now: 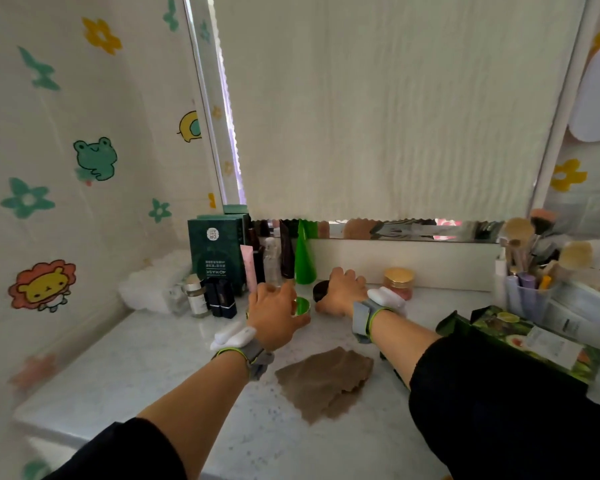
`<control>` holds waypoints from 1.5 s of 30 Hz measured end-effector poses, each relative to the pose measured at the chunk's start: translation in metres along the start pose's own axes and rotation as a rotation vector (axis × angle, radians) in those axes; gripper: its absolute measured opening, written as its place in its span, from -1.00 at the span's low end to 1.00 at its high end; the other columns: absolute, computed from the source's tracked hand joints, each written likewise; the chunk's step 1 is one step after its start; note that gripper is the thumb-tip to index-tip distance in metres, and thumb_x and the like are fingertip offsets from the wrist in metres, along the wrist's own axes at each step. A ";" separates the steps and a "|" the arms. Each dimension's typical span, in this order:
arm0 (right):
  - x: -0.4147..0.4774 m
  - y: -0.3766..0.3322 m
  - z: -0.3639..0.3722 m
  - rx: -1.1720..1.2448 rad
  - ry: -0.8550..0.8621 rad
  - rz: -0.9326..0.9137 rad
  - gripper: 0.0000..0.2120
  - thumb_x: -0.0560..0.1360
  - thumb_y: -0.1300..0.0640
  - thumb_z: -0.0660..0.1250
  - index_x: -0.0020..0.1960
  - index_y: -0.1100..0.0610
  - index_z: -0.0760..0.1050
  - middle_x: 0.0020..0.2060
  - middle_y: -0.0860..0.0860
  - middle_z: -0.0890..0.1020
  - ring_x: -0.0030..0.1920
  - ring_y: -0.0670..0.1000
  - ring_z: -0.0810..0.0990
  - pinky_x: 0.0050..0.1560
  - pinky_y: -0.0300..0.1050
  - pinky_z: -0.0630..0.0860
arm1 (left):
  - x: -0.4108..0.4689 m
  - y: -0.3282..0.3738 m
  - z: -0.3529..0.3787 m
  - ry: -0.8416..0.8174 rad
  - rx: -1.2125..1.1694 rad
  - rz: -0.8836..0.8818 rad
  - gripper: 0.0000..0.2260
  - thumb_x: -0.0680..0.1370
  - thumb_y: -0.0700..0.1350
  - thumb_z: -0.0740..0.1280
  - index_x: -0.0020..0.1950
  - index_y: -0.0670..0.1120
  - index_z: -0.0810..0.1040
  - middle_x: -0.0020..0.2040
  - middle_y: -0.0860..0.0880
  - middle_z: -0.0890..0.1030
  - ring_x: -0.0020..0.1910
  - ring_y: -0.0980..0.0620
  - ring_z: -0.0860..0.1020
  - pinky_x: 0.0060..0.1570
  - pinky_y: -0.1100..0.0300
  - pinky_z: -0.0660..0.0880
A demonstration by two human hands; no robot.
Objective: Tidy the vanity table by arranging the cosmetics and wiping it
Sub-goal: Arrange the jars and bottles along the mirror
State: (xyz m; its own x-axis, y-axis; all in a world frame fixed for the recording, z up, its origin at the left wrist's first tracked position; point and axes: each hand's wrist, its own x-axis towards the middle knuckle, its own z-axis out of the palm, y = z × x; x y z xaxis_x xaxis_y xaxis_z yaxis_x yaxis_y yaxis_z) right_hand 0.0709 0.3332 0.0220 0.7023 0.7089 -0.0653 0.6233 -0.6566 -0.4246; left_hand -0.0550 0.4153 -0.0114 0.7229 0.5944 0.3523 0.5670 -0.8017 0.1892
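The dark green box [215, 258] left of centre in the frame, standing at the back of the tabletop, reads "4D MASK" upside down; its round white sticker [212, 234] begins "DR". Smaller print there is illegible.

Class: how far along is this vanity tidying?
Bottles and boxes already stand grouped back left. The left hand holds a green jar, the right hand a dark jar. The gold-lidded jar and green packets wait; the brown cloth lies untouched, so wiping remains.
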 end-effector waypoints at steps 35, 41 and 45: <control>-0.023 0.035 -0.033 0.064 0.211 0.057 -0.59 0.53 0.28 0.25 0.35 0.23 0.26 0.34 0.22 0.26 0.35 0.25 0.27 0.29 0.06 0.33 | 0.003 0.048 -0.012 -0.062 -0.062 0.050 -0.61 0.53 0.10 0.30 0.30 -0.03 0.39 0.26 -0.05 0.50 0.27 -0.11 0.35 0.21 0.03 0.29; -0.027 0.060 -0.051 0.068 0.235 0.111 -0.58 0.54 0.26 0.21 0.38 0.21 0.25 0.35 0.21 0.25 0.37 0.25 0.25 0.36 0.08 0.31 | 0.008 0.080 -0.011 -0.087 -0.251 0.067 -0.63 0.53 -0.02 0.34 0.28 -0.12 0.40 0.24 -0.11 0.51 0.19 -0.13 0.48 0.17 0.00 0.45; -0.023 0.080 -0.060 0.074 0.232 0.133 -0.57 0.55 0.18 0.25 0.37 0.24 0.25 0.33 0.23 0.26 0.34 0.27 0.28 0.33 0.07 0.33 | 0.016 0.104 -0.002 -0.122 -0.305 0.103 -0.68 0.54 -0.04 0.34 0.20 -0.15 0.39 0.15 -0.14 0.51 0.12 -0.14 0.50 0.11 -0.01 0.47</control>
State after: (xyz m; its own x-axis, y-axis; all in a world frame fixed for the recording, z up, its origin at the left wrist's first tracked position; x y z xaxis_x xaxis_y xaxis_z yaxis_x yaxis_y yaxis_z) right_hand 0.1256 0.2488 0.0436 0.8414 0.5345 0.0801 0.4999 -0.7132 -0.4914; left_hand 0.0149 0.3416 0.0164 0.8225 0.4976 0.2755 0.3575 -0.8290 0.4300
